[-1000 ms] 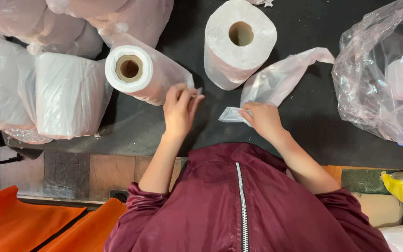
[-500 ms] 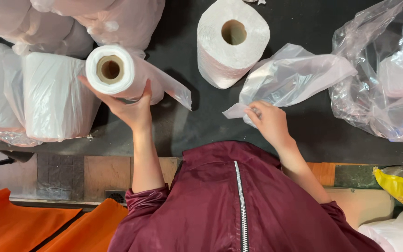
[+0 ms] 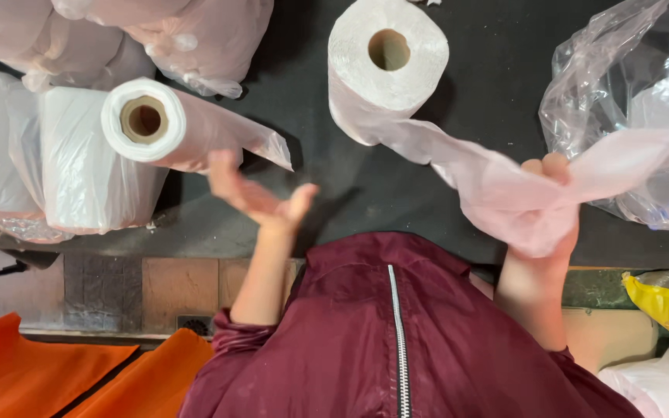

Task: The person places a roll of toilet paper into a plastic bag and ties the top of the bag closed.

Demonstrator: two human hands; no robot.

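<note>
I see my right hand (image 3: 553, 203) at centre right, fingers pinching a thin clear plastic bag (image 3: 520, 193) that drapes across it. My left hand (image 3: 255, 195) hangs open at centre, palm spread, just below the bagged paper roll (image 3: 166, 128), not touching it. A bare roll (image 3: 385, 66) stands at top centre, its base overlapped by the bag's tail. Wrapped rolls (image 3: 79, 170) crowd the left edge, loose plastic (image 3: 621, 85) the right. The dark table (image 3: 311, 85) stays free only between the two rolls.
</note>
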